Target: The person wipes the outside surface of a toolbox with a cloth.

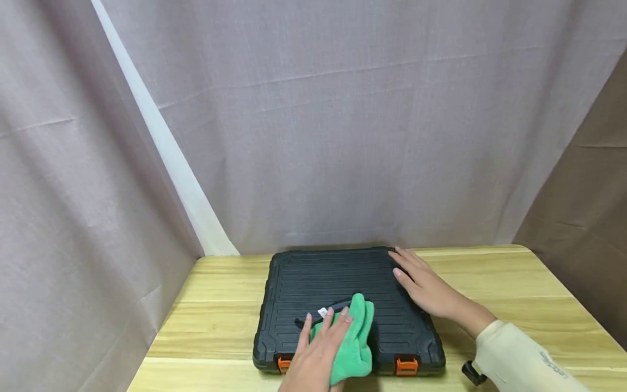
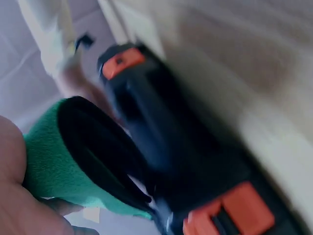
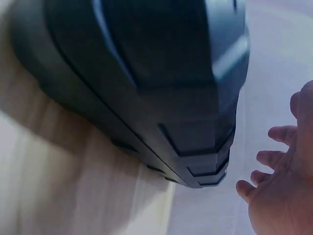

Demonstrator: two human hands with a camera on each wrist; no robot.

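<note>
Head cam: a black ribbed plastic tool case (image 1: 343,305) lies flat and closed on the pale wood-grain table (image 1: 514,294), orange latches (image 1: 406,366) on the near edge. The left hand (image 1: 318,354) presses a folded green microfibre cloth (image 1: 355,343) onto the lid, fingers straight on top of it. The right hand (image 1: 423,283) lies flat and relaxed on the far right corner, bracing it. My guess: the case is slick moulded plastic, so a hard push could slide it if that brace slips.

Left wrist cam: blurry, but the fuzzy cloth (image 2: 49,166) shows a dark inner fold, with the case (image 2: 161,147) and a latch (image 2: 230,210) behind. The cloth could snag there.

Right wrist cam: rounded, stepped case corner (image 3: 195,122) over the table (image 3: 58,186); the hand's (image 3: 283,196) fingers are loosely spread, gripping nothing.
</note>
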